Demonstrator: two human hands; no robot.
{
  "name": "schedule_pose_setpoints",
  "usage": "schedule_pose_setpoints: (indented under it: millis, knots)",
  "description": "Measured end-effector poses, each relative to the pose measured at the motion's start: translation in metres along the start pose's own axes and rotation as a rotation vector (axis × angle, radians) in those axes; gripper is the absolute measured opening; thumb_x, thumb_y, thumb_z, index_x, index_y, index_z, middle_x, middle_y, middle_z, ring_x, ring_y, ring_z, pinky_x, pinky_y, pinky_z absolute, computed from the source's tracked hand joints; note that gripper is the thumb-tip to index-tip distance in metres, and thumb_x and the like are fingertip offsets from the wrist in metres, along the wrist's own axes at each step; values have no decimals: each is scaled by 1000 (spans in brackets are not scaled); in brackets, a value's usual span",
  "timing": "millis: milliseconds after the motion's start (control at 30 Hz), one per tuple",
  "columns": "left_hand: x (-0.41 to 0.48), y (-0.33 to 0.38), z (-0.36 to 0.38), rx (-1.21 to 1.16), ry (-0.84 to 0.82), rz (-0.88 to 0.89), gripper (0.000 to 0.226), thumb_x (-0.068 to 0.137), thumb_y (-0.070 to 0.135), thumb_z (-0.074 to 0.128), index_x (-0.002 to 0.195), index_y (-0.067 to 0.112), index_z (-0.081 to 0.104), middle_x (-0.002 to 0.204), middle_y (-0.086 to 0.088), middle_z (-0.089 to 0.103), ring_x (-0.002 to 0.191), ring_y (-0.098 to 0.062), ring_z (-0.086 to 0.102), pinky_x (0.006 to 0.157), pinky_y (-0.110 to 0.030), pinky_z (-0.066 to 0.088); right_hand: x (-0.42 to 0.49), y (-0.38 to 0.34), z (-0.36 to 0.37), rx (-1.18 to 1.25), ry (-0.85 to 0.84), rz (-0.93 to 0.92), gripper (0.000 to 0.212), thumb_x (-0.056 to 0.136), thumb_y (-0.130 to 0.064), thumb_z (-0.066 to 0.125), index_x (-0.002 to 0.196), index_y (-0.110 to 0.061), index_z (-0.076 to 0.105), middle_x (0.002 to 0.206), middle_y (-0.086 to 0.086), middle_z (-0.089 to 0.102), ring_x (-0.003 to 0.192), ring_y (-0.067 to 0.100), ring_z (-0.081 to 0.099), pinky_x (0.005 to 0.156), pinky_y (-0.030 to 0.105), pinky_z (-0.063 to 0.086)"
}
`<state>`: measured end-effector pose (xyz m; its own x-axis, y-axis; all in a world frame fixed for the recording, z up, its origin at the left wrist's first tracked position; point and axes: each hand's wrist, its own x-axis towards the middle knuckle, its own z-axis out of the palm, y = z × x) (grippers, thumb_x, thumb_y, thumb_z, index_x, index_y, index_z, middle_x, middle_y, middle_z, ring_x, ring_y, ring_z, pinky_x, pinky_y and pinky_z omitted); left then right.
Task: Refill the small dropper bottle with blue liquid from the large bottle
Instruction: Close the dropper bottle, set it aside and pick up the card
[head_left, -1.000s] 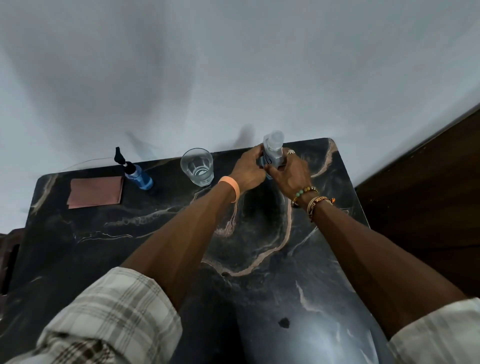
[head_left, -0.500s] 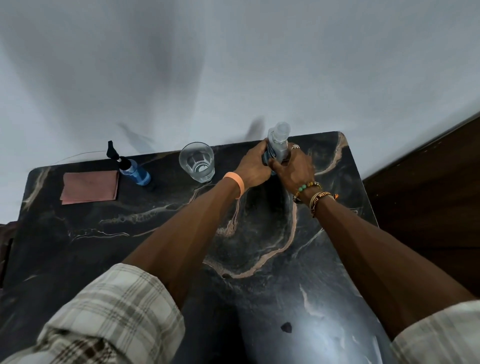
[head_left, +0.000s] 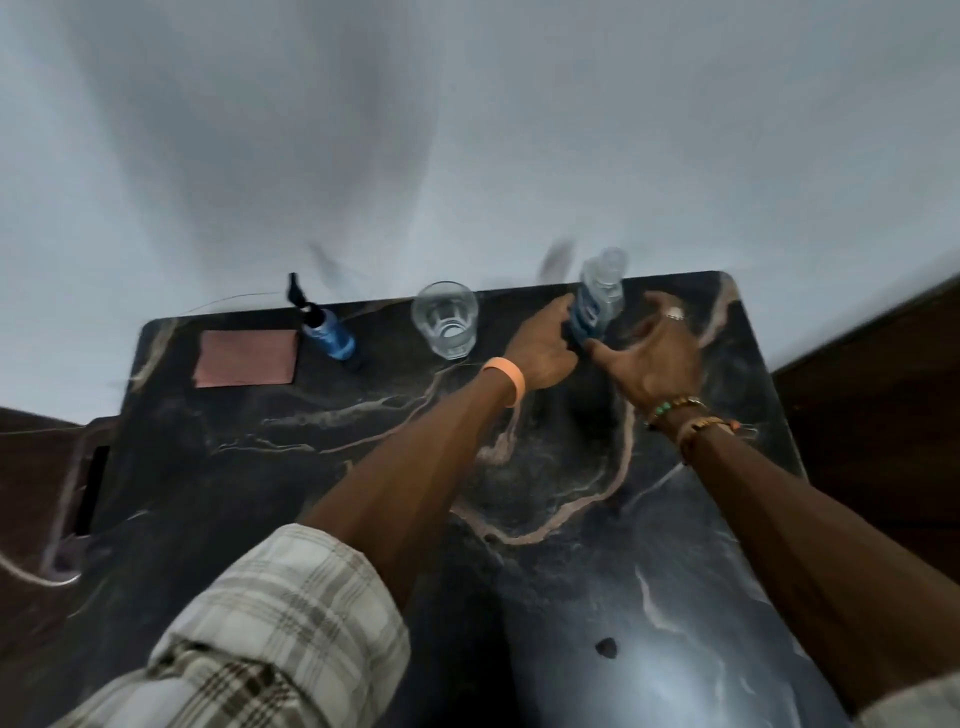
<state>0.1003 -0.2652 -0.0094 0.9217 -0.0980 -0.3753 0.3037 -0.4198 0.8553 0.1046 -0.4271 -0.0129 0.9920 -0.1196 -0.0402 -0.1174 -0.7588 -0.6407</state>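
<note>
The large clear bottle (head_left: 597, 299) with a blue label stands at the far edge of the dark marble table (head_left: 519, 493), right of centre. My left hand (head_left: 543, 348) grips its lower body from the left. My right hand (head_left: 652, 351) is just right of the bottle, fingers spread and off it, with only the thumb tip close to its base. The small dropper bottle (head_left: 327, 332), blue with a black dropper top, stands at the far left. The picture is blurred by motion.
An empty clear drinking glass (head_left: 445, 321) stands between the two bottles. A folded brown cloth (head_left: 245, 357) lies left of the dropper bottle. A white wall rises right behind the table. Dark wooden furniture (head_left: 883, 395) lies to the right.
My right hand has let go of the large bottle and spread open beside it. My left hand keeps its hold. The view has shifted.
</note>
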Motion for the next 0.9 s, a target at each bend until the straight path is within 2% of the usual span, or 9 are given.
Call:
schedule_pose_setpoints:
  millis: [100, 233, 367, 467, 567, 667, 700, 833, 900]
  knots:
    - [-17, -7, -10, 12, 16, -26, 63, 74, -6, 59, 134, 14, 53, 115, -2, 66, 106, -24, 66, 89, -32, 55, -17, 4, -11, -55, 104, -59, 66, 58, -78, 68, 99, -30, 48, 72, -14, 54, 62, 8, 56, 49, 20, 37]
    - [-47, -22, -34, 25, -112, -41, 47, 77, -8, 63, 123, 3, 62, 110, -14, 72, 96, -22, 69, 83, -31, 58, -35, -1, -16, -83, 81, -162, 54, 69, -78, 60, 76, -26, 49, 63, -10, 55, 56, 11, 54, 50, 23, 37]
    - [-79, -39, -62, -88, -221, -60, 35, 83, -14, 60, 118, -9, 59, 110, -24, 68, 74, -11, 70, 64, -18, 56, -54, -32, -4, -119, -11, -289, 54, 74, -75, 56, 62, -22, 50, 55, -7, 52, 52, 15, 51, 51, 29, 43]
    - [-103, -56, -87, -173, -213, -163, 26, 91, -7, 56, 116, -5, 62, 110, -25, 67, 73, -16, 69, 63, -21, 55, -70, -63, 17, -133, -74, -399, 53, 77, -73, 56, 59, -24, 49, 53, -10, 51, 50, 11, 50, 50, 28, 44]
    - [-127, -82, -119, -133, -102, -182, 23, 87, -5, 62, 110, 0, 67, 108, -23, 69, 71, -9, 70, 64, -20, 56, -85, -96, 48, -158, -157, -499, 49, 78, -71, 57, 62, -25, 54, 55, -11, 54, 52, 8, 53, 51, 25, 42]
    - [-151, -114, -158, -12, 106, -180, 23, 82, 6, 72, 105, 5, 72, 102, -10, 73, 91, -21, 71, 87, -34, 58, -99, -130, 85, -121, -258, -570, 41, 80, -67, 57, 70, -28, 59, 61, -13, 56, 58, 8, 55, 54, 23, 41]
    - [-159, -128, -174, -9, 194, -211, 22, 82, 8, 73, 104, 8, 72, 100, -8, 73, 94, -23, 70, 90, -37, 57, -105, -144, 99, -97, -294, -592, 38, 82, -65, 57, 74, -28, 60, 63, -13, 56, 59, 7, 54, 55, 23, 41]
    - [-184, -172, -223, 53, 533, -292, 19, 84, 14, 69, 102, 10, 72, 95, -7, 72, 91, -22, 68, 92, -38, 55, -123, -190, 147, -32, -402, -637, 25, 90, -51, 57, 94, -27, 62, 76, -9, 61, 69, 10, 58, 64, 27, 49]
    - [-191, -194, -248, 128, 645, -317, 22, 87, 15, 65, 106, 7, 71, 103, -12, 72, 96, -28, 68, 94, -38, 53, -131, -214, 175, -15, -486, -637, 24, 92, -44, 57, 105, -25, 62, 85, -5, 64, 78, 14, 61, 71, 29, 50]
